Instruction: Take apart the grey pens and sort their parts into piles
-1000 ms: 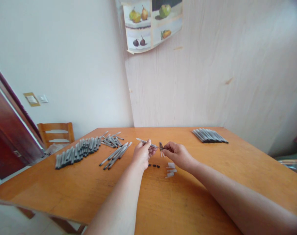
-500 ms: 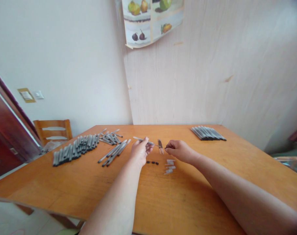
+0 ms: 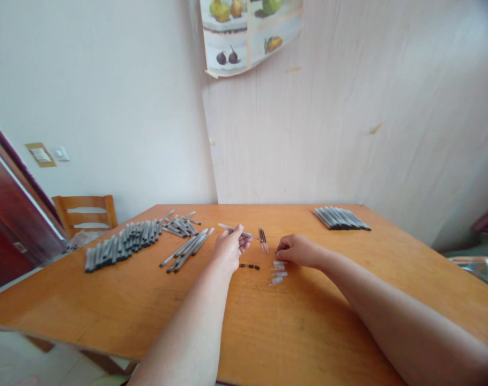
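My left hand [image 3: 229,247] is closed on a clear pen barrel [image 3: 227,227], with a thin tip pointing right from it. Just right of the refills, my right hand [image 3: 295,250] is pinched low over the table; a small dark piece shows at its fingertips, too small to name. Several thin dark refills [image 3: 263,239] lie between the hands. Below them is a short row of black plugs [image 3: 249,266]. Several clear caps [image 3: 279,274] lie in a column just below my right hand.
Loose pens [image 3: 187,250] lie left of my left hand, with a long row of pens [image 3: 123,244] farther left. Another pen stack [image 3: 340,219] is at the back right of the wooden table [image 3: 308,332]. A chair [image 3: 85,212] stands behind the left edge.
My right hand has moved slightly right and down, away from the pen tip, toward the clear caps. My left hand still holds the pen barrel in nearly the same place.
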### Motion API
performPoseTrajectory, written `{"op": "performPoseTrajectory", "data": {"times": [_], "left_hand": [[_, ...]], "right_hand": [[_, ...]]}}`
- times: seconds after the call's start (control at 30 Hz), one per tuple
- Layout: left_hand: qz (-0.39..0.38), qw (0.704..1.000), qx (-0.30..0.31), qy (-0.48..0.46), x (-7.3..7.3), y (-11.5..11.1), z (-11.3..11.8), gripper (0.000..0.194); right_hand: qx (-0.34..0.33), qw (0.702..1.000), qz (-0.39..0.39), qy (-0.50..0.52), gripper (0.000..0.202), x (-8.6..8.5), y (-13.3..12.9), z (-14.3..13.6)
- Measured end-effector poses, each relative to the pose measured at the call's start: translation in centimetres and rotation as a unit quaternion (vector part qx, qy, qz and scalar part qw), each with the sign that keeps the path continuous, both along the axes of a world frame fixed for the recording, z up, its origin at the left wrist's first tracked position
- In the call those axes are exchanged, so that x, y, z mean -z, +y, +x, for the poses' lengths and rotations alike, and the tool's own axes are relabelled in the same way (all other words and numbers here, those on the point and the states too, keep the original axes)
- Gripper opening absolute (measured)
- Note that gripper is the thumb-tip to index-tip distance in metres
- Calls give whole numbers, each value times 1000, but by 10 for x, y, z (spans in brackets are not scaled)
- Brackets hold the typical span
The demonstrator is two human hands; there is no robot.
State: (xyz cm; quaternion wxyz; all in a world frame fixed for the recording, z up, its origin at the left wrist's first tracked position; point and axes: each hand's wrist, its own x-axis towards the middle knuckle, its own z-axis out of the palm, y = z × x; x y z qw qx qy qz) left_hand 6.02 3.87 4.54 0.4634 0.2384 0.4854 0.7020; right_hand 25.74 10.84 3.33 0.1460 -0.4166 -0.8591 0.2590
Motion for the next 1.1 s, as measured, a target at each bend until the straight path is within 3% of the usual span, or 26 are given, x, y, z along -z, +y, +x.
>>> {"op": "performPoseTrajectory", "data": {"times": [0.17, 0.43, 0.73, 1.1], "left_hand": [[5, 1000, -8, 0, 2, 1, -2, 16], [12, 1000, 0, -1, 5, 4, -4, 17], [13, 1000, 2, -3, 4, 3, -2, 17], [12, 1000, 25, 9, 2, 1, 4, 19]], "right_hand": [[-28, 998, 48, 30, 15, -4, -14, -7], [-60, 986, 149, -47, 12, -14, -43, -20], [-79, 988, 125, -50, 13, -8, -36, -20], [26, 984, 159, 76, 18, -13, -41, -24]]}}
